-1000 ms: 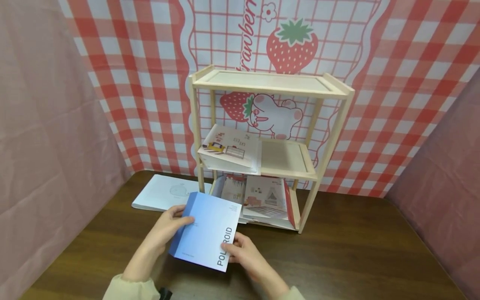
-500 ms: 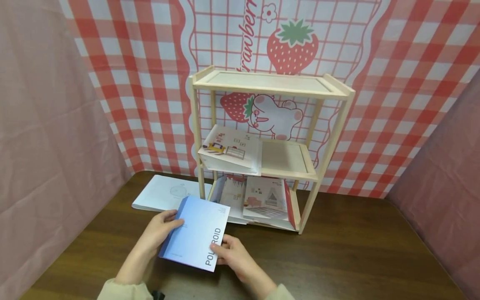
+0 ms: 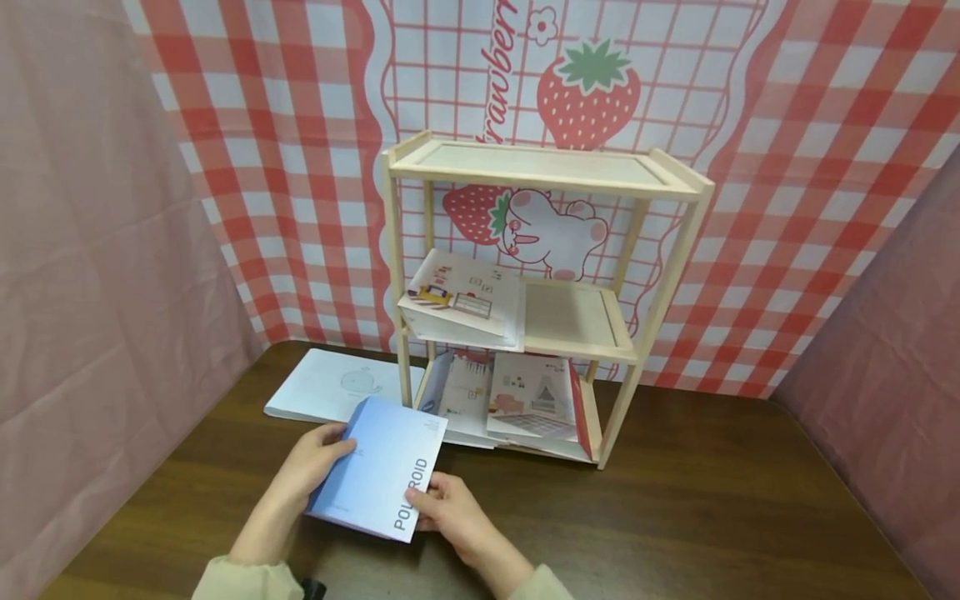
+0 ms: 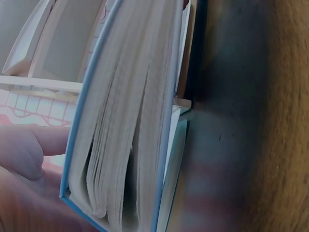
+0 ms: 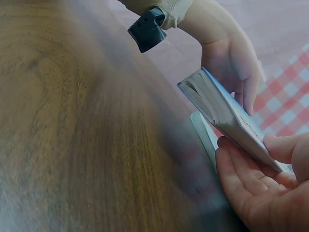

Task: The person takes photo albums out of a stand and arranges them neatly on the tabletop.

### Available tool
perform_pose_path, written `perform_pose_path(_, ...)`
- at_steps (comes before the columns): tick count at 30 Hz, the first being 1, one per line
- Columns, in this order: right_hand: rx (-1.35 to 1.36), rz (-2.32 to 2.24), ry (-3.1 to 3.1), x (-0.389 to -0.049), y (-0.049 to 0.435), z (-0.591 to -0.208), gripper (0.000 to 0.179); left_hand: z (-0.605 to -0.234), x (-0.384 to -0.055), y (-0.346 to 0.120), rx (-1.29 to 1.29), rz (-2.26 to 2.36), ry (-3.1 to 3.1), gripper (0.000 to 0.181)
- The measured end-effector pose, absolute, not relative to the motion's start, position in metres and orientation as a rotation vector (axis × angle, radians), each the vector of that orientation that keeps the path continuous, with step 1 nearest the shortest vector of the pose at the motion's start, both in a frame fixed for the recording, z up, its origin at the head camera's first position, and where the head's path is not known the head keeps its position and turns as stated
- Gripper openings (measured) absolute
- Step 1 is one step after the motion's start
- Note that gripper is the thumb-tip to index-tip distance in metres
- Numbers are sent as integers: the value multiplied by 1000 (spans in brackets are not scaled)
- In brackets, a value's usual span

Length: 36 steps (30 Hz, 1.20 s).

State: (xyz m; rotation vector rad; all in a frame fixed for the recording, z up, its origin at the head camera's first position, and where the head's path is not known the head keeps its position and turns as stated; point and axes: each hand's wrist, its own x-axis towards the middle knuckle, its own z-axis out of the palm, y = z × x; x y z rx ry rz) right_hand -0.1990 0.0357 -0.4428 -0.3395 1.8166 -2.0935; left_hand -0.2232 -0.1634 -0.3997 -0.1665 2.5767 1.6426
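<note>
A thick blue-and-white photo album (image 3: 378, 471) marked "POLAROID" is held tilted above the table. My left hand (image 3: 309, 467) grips its spine side, the thumb lying on the cover. At the opposite edge my right hand (image 3: 456, 517) pinches it, thumb on top and fingers beneath. In the left wrist view the album's page edges (image 4: 130, 111) face the camera, with gaps between some pages. The right wrist view shows the album (image 5: 227, 111) between the left hand (image 5: 236, 58) and the right hand (image 5: 270, 188).
A wooden shelf rack (image 3: 517, 354) stands behind. One illustrated book (image 3: 465, 296) lies on its middle tier, with more books (image 3: 532, 396) on the bottom tier. A white book with a whale drawing (image 3: 337, 385) lies on the table (image 3: 675, 500) at the left, partly behind the album.
Both hands have carried the album to the left and slightly down, toward the person. The books on the rack and the white book have stayed put.
</note>
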Motion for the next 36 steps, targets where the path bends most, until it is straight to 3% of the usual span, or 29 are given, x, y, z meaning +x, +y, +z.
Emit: perform_pose_path(36, -173, -2245, 1392, -194, 2, -445, 32, -405, -229, -186, -328, 1752, 2604, 41)
